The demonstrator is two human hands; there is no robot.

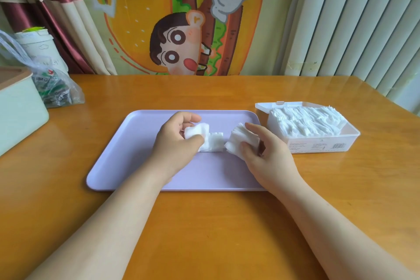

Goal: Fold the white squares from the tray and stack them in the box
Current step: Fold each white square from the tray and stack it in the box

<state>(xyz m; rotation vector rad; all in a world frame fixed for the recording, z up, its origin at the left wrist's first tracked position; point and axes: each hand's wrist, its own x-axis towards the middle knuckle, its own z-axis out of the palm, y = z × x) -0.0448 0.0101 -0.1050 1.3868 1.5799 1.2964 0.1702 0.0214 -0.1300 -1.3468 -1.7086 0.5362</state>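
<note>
A bent white square (197, 130) is in the left hand (177, 138), pinched between the thumb and the fingers, low over the purple tray (127, 148). A flat white square (214, 143) lies on the tray just beside that hand. Next to it, the right hand (263, 152) curls round a small pile of white squares (241, 141) and holds it at the tray's right side. This hand and its pile sit between the flat white square and the clear box (322, 145). The clear box stands on the counter (204, 223) just beside the tray's right edge, with its lid (279, 105) open at the back. Inside it is a big white stack (304, 123), up to the top of the box. At the far left of the counter are 3 things: a pale green bin (18, 116), a plastic bag (56, 91) and a white tub (38, 45) behind the bag. On the wall behind hangs a burger cartoon cloth (141, 18), with a red and cream curtain (68, 18) on its left and white blinds (363, 18) on its right.
</note>
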